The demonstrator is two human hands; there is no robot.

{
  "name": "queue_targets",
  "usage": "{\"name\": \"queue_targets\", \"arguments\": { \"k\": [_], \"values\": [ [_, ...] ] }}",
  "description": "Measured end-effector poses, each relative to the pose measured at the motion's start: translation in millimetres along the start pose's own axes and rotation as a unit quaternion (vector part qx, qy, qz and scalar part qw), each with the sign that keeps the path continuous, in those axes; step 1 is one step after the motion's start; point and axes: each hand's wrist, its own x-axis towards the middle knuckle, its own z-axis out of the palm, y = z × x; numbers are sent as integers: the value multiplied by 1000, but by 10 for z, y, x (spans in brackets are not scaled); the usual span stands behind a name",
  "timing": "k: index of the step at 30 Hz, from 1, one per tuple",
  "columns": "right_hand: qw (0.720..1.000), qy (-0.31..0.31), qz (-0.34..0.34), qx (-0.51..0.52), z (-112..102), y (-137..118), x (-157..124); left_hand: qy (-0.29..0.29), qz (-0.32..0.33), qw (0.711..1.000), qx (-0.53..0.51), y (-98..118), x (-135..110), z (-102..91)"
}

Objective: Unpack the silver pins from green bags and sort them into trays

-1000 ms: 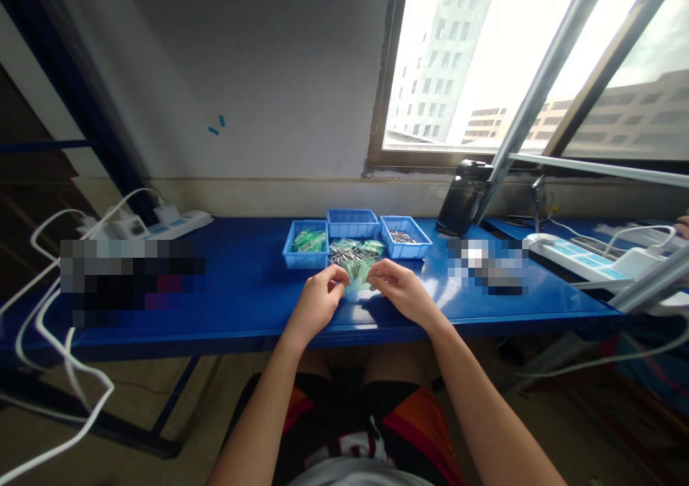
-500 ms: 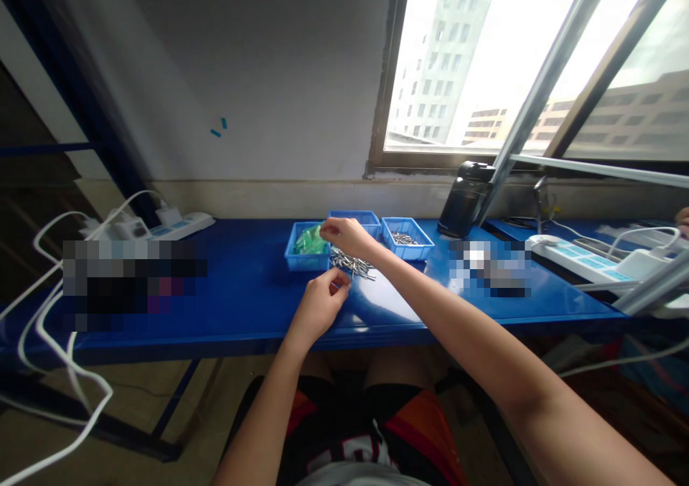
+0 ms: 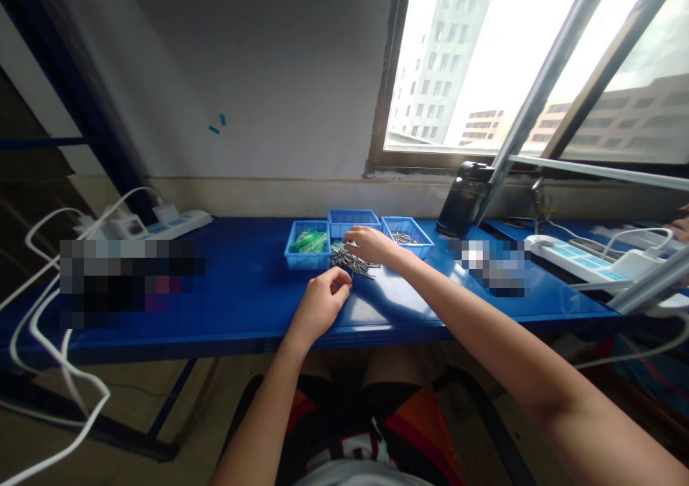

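My left hand [image 3: 321,301] is closed in a pinch just in front of a pile of loose metal screws [image 3: 352,261] on the blue table. A thin dark sliver shows at its fingertips, too small to name. Over the back of the pile, my right hand [image 3: 371,244] has its fingers pressed together. A pale green bit [image 3: 338,244] shows beside those fingertips; whether it is held I cannot tell. To the left stands a blue tray [image 3: 306,260] with green plastic pieces [image 3: 311,241] in it. Another blue tray [image 3: 423,248], on the right, contains several screws [image 3: 402,237].
A third blue tray [image 3: 352,217] stands behind the pile, partly hidden by my right hand. A black bottle [image 3: 463,200] is at the back right. Power strips [image 3: 180,226] with white cables lie at both sides. A co-worker's hand [image 3: 679,229] shows at the right edge.
My right hand has moved right, away from the tray of green pieces, to the back of the screw pile. My left hand has stayed nearly where it was.
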Motion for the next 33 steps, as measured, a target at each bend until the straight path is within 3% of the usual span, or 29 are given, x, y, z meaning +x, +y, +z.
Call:
{"name": "queue_targets", "arguments": {
  "k": [5, 21, 27, 33],
  "values": [
    [1000, -27, 10, -10, 76, 102, -51, -4, -8, 1000, 7, 22, -9, -11],
    [992, -84, 50, -76, 20, 250, 78, -9, -14, 1000, 17, 26, -2, -1],
    [994, -50, 39, -91, 3, 202, 36, -8, -8, 1000, 10, -2, 1, -3],
    [993, 45, 60, -92, -137, 191, -11, -15, -8, 1000, 6, -21, 19, 1]
  ]
}}
